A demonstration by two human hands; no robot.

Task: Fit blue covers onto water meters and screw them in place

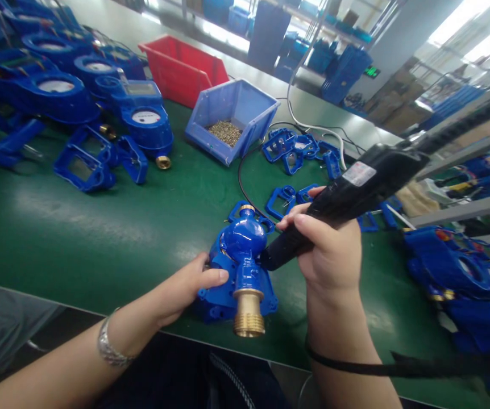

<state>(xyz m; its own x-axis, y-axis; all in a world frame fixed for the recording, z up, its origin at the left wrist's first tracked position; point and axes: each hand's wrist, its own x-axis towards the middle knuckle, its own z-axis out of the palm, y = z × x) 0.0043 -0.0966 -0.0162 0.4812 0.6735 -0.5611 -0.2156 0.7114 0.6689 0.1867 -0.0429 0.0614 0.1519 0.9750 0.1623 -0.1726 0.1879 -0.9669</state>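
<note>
A blue water meter with threaded brass ends lies on the green bench top near its front edge. My left hand grips its left side, thumb on the blue housing and the other fingers mostly hidden beneath. Wrapped in my right hand is a black electric screwdriver, tilted with its lower end against the right side of the meter. The tool's tip is hidden behind the meter body. Several blue plastic frames lie just beyond my right hand.
A blue bin holds small brass-coloured screws, with a red bin behind it. Several blue meters crowd the left, and more meters stand at the right. A thin black cable and a white cable cross the bench.
</note>
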